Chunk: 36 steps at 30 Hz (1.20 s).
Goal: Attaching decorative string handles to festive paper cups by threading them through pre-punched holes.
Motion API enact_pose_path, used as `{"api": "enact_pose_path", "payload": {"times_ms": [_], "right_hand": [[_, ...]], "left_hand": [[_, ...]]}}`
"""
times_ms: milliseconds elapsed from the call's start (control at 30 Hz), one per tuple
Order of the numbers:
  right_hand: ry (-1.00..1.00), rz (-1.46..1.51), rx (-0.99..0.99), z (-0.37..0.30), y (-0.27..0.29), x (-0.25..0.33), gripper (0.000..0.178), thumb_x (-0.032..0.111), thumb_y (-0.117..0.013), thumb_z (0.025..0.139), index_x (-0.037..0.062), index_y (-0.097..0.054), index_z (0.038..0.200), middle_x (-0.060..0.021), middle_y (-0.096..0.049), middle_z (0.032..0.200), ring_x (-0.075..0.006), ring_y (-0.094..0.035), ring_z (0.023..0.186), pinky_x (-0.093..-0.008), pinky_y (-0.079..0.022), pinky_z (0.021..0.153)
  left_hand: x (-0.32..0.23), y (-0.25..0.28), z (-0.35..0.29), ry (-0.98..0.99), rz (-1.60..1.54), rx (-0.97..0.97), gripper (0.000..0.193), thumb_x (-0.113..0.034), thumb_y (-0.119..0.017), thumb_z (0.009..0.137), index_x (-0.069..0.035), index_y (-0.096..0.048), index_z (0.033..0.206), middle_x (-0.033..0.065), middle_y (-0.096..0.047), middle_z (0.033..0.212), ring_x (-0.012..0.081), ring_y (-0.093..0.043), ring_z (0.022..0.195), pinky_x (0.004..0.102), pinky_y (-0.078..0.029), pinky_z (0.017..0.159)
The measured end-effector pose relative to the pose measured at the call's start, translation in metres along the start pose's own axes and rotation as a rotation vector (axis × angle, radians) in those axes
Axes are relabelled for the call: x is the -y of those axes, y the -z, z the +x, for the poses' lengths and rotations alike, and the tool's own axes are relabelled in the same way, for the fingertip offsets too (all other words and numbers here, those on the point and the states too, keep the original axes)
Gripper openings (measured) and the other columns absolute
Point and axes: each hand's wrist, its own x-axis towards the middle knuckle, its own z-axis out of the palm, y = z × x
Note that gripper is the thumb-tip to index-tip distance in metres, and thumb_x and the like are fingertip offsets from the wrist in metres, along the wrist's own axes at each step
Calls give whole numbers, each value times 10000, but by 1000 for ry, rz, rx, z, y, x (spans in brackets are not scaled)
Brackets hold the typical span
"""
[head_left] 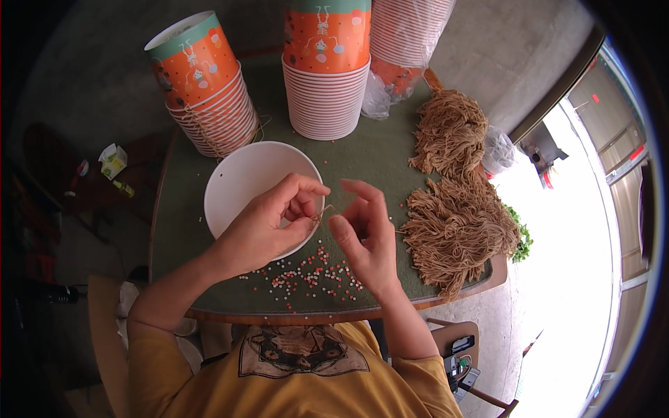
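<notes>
A white paper bucket point(240, 171) stands on the green table, its mouth toward me and a small hole near its left rim. My left hand point(265, 223) reaches over the bucket's near right rim, thumb and fingers pinched on a thin brown cord point(326, 211). A small loop of that cord sticks out to the right of the fingertips. Beside it, my right hand point(366, 240) has its thumb and index finger apart, near the loop; its other fingers are curled and partly hidden. Whether the cord passes through the bucket's wall is hidden by my left hand.
Small orange and white round bits point(317, 275) lie scattered before the bucket. Two bundles of brown cord point(456, 230) rest at the right. Behind stand stacked orange-printed buckets point(326, 97), a left stack with cords point(212, 115), and a plastic-wrapped stack point(411, 35).
</notes>
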Motion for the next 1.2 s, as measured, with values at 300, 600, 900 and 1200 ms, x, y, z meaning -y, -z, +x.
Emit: {"api": "enact_pose_path", "payload": {"times_ms": [300,600,900,1200], "right_hand": [[-8,-164,125,-4,-5,-9,103,42,-681,853,26,-589,895,-3,-592,690,-37,-517,577,-208,-440,529],[237,-346,39,-11,-17,-12,119,15,-686,848,37,-571,871,1,-605,722,-34,-530,568,-206,-440,512],[498,-561,24,-11,-19,-16,225,0,-707,758,76,-540,889,-34,-573,724,-182,-601,597,-311,-477,494],[523,-565,33,-12,-18,-13,242,-7,-706,736,73,-540,893,-34,-573,733,-177,-609,614,-314,-485,509]], "left_hand": [[0,0,-3,-42,84,-30,417,69,-597,856,-39,-480,1242,39,-525,945,94,-568,818,256,-505,745],[-11,-4,-8,-225,614,-106,163,67,-610,811,-16,-537,931,109,-439,1044,242,-598,844,361,-534,732],[-11,-9,-12,-210,667,-224,148,51,-624,798,-33,-546,891,68,-563,824,252,-605,793,363,-503,645],[-1,-5,-11,-39,182,-190,116,39,-597,847,-32,-547,925,44,-606,870,138,-605,808,292,-498,727]]}}
